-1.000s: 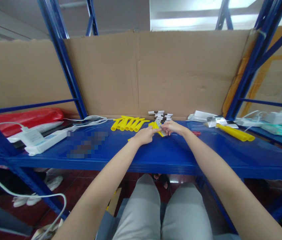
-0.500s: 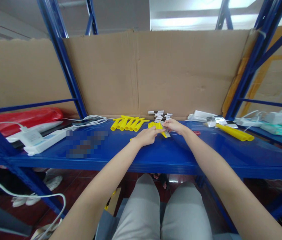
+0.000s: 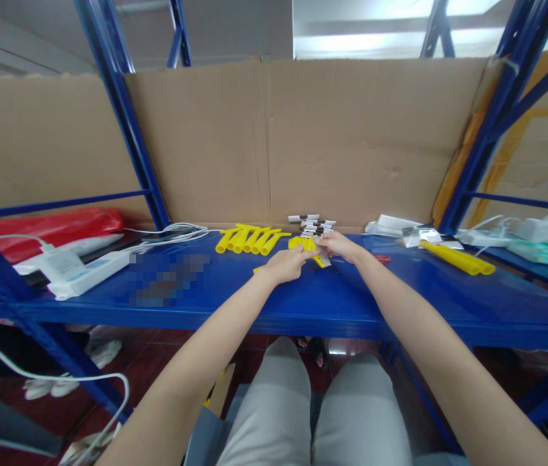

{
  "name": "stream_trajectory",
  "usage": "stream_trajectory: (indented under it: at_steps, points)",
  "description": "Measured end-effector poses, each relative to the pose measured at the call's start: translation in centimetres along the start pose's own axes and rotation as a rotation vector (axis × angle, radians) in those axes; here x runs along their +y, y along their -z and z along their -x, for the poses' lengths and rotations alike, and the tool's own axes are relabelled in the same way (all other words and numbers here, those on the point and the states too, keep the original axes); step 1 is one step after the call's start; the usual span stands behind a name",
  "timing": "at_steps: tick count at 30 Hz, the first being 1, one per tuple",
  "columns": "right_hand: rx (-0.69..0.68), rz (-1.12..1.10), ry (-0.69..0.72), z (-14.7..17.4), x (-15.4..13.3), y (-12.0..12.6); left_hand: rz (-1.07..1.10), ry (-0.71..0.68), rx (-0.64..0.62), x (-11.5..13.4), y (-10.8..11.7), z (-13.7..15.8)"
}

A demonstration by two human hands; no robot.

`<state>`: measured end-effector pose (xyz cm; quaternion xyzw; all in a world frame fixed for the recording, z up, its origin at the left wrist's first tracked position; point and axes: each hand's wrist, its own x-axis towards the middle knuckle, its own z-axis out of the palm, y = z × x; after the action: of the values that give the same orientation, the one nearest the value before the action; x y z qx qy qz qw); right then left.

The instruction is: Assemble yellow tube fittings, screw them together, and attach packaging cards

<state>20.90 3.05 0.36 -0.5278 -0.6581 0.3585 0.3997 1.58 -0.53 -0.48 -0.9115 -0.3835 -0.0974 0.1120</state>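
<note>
My left hand (image 3: 286, 264) is closed, fingers pinched. A yellow plastic piece shows past its fingertips and a yellow tip juts out at its wrist side; whether these are one piece is hidden. Close against it, my right hand (image 3: 339, 246) pinches a small grey, shiny strip (image 3: 325, 258), too small to name further. Behind the fingers lies a bunch of yellow plastic pieces (image 3: 298, 243). Farther back is a pile of short white-and-black cylinders (image 3: 313, 224). A red object (image 3: 381, 259) lies right of my right hand, partly covered by the wrist.
Several yellow tubular pieces (image 3: 249, 241) lie in a row on the blue shelf (image 3: 332, 304). Two longer yellow tubes (image 3: 456, 257) rest at the right, near clear packaging. A white power strip (image 3: 89, 272), cables and a red bag (image 3: 60, 230) occupy the left. Cardboard (image 3: 352, 142) walls the back.
Both hands hold almost the same place and grip. The grey strip between them seems slightly turned; the view has shifted very little.
</note>
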Motion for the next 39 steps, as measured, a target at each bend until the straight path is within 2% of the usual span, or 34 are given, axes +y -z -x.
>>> stream_trajectory:
  at_steps: [6,24,28,31,34,39]
  points:
    - [0.008,-0.040,-0.045,0.1,-0.1,-0.3,-0.015,-0.013,-0.010,0.0,0.0,0.0]
    - [0.046,0.041,0.055,0.2,-0.3,-0.8,-0.053,0.009,-0.018,0.1,0.0,0.0]
    - [0.112,0.002,0.025,0.2,-0.7,-1.2,-0.039,0.029,0.011,0.0,-0.1,-0.2]
    - [0.197,-0.032,-0.030,0.3,-1.2,-1.2,-0.022,0.093,0.041,-0.4,0.0,-0.2]
    - [0.272,-0.009,-0.039,0.2,-1.3,-0.9,-0.012,0.233,0.089,-1.4,0.3,0.0]
    - [0.339,0.210,0.023,-0.7,0.0,-0.4,0.011,0.455,0.141,-3.1,1.1,0.6]
